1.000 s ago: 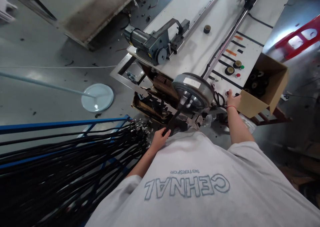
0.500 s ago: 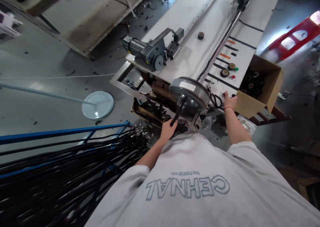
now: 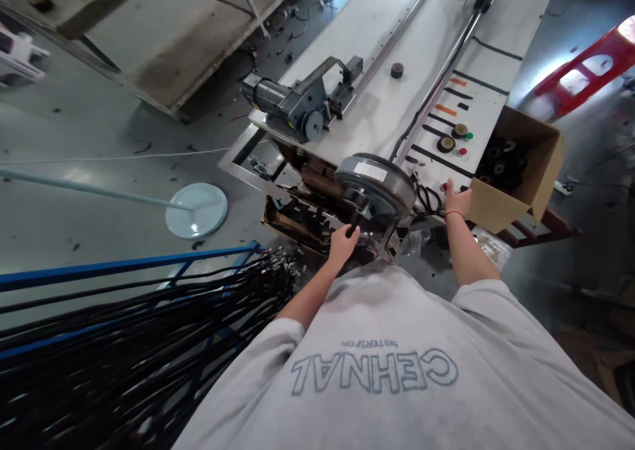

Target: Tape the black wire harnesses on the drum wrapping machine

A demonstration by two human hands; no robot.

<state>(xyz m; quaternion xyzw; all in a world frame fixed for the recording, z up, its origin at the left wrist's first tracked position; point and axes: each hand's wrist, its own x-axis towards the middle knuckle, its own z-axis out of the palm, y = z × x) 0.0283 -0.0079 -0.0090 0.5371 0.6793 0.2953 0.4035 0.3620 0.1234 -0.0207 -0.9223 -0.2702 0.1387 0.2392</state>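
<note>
My left hand (image 3: pixel 343 245) is closed around a short black cable-like piece (image 3: pixel 354 227). The piece points toward the hub of a round grey wheel-shaped machine head (image 3: pixel 376 179), which bears a white label. My right hand (image 3: pixel 457 202) is at the near corner of the white machine table (image 3: pixel 397 116), its fingers curled over the edge. Its thumb lies at a red button (image 3: pixel 444 186), partly covering it. Beside the fingers shows a small black end, too little visible to name. Between my hands, a looped black cord (image 3: pixel 427 195) hangs by the wheel.
An open cardboard box (image 3: pixel 506 202) with dark rolls stands right of my right hand. Tape rolls (image 3: pixel 446 144) and tape strips lie on the table. A motor unit (image 3: pixel 288 102) sits at the table's left. Black cables hang on a blue rack (image 3: pixel 233 248) at lower left.
My left hand has moved slightly up and right, closer to the wheel's hub. Less of the black piece shows between hand and wheel. My right hand stays in place.
</note>
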